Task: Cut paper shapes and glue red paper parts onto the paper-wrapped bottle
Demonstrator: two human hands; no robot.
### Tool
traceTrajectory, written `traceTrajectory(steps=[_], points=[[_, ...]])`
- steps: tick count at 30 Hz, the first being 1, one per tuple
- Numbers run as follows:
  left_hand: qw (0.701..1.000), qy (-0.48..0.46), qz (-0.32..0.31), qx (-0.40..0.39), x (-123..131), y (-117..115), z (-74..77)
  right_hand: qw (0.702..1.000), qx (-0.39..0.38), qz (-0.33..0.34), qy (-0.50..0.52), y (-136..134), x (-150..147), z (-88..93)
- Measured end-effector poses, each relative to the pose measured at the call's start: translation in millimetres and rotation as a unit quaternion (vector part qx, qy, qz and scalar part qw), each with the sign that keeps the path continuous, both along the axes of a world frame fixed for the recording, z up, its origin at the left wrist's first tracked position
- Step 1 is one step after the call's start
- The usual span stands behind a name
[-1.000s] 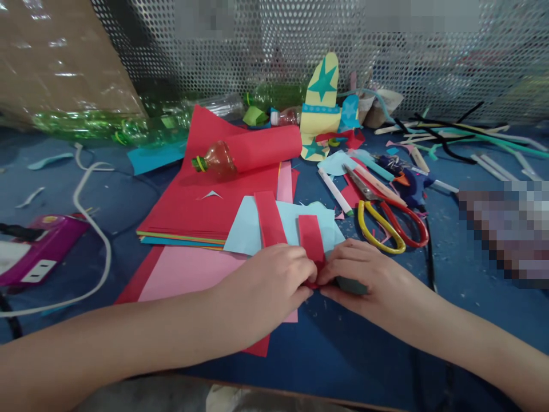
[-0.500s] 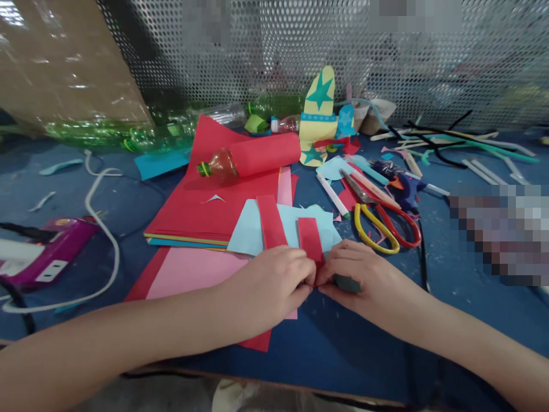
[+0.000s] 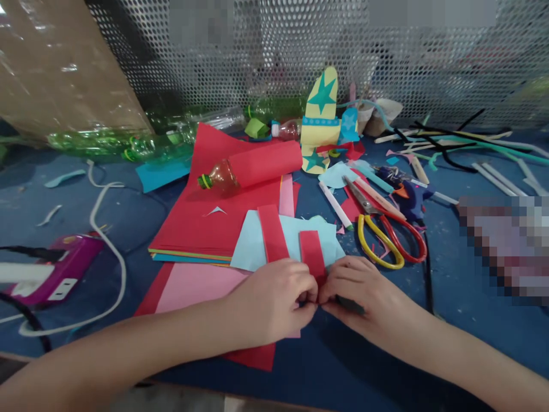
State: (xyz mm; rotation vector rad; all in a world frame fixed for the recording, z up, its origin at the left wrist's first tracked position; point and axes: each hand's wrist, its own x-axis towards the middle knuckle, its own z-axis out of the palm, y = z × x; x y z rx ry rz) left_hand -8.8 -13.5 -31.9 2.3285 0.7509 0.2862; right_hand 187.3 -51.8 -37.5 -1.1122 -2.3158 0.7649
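My left hand (image 3: 278, 300) and my right hand (image 3: 364, 292) meet fingertip to fingertip, pinching the near end of a short red paper strip (image 3: 312, 252). That end is hidden by my fingers. A second red strip (image 3: 273, 232) lies to the left, its lower end behind my left hand. Both strips overlap a light blue paper piece (image 3: 244, 243). Beyond it, a bottle (image 3: 266, 166) with red paper wrapped around its body rests on a stack of red sheets (image 3: 184, 223). Scissors (image 3: 390, 234) with yellow and red handles lie past my right hand.
Pink paper (image 3: 193, 283) lies under my left forearm. A white marker (image 3: 334, 205), a blue glue gun (image 3: 412, 200) and paper scraps sit near the scissors. A yellow paper rocket shape (image 3: 319, 120) stands behind. On the left are a purple power strip (image 3: 64, 274) and a white cord (image 3: 122, 269).
The view has tilted slightly, so the table things sit lower in the picture. My hands keep their pinch on the short red strip, with only small finger movement.
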Motion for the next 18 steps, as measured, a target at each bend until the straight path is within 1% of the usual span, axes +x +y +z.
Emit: traceTrajectory(steps=[4,7,10,15,18], points=[[0.999,0.023,-0.012,-0.031,-1.0,6.1,2.7,1.0,-0.013,-0.024,-0.013,0.0,-2.0,2.2],[0.998,0.031,-0.026,-0.043,-1.0,8.7,5.5,0.999,0.001,-0.03,-0.016,-0.6,-2.6,1.7],[0.998,0.032,-0.032,-0.034,-0.7,8.1,5.6,0.999,0.014,-0.028,-0.009,-1.5,-2.6,-2.0],[0.999,0.045,-0.016,-0.017,0.3,3.2,6.7,0.998,0.054,-0.021,0.0,-2.9,-2.9,-10.9],[0.998,0.061,-0.008,0.007,1.5,1.0,9.3,0.998,0.065,-0.02,-0.005,-2.9,-2.7,-12.1]])
